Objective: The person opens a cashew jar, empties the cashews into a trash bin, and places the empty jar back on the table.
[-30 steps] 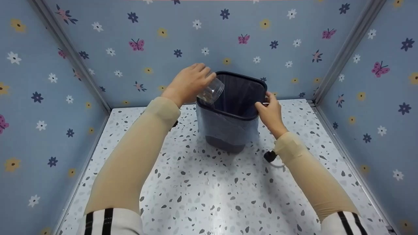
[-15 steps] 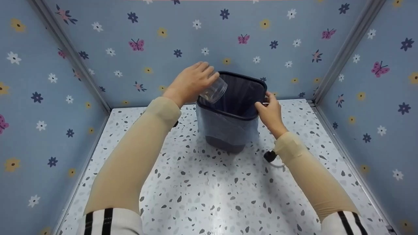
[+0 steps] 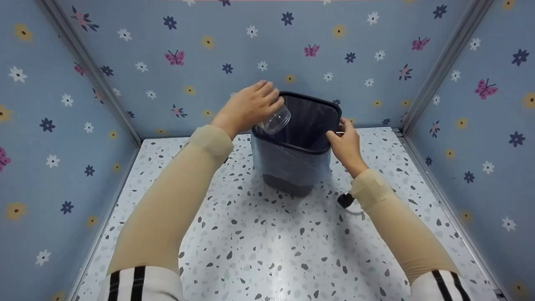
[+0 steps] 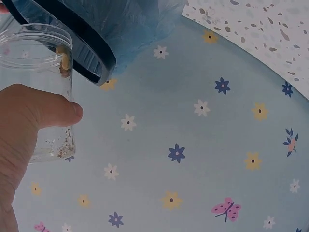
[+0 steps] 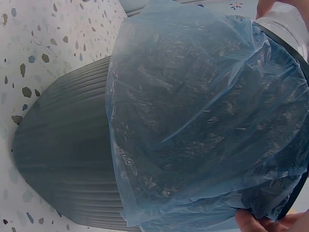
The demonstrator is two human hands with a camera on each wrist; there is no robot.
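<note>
My left hand [image 3: 248,106] grips a clear jar [image 3: 279,120], tipped with its mouth over the near-left rim of a dark trash can [image 3: 289,184]. In the left wrist view, a few yellowish-brown bits [image 4: 63,59] lie inside the jar near its mouth. Small brown crumbs [image 4: 66,150] cling by its base. A thin blue trash bag [image 5: 193,106] lines the can and folds down over its outside. At the can's right side, my right hand [image 3: 347,144] pinches the rim, thumb on the near side. The bottom of the can's inside is too dark to make out.
The can stands on a white speckled tabletop [image 3: 267,234] near the back wall. Blue flowered panels [image 3: 234,50] enclose the back and both sides. A small black object with a white loop [image 3: 345,200] is by the right wrist.
The left hand and jar have shifted slightly right, and the jar has turned further, its mouth facing more into the can. The right hand and the can have stayed put.
</note>
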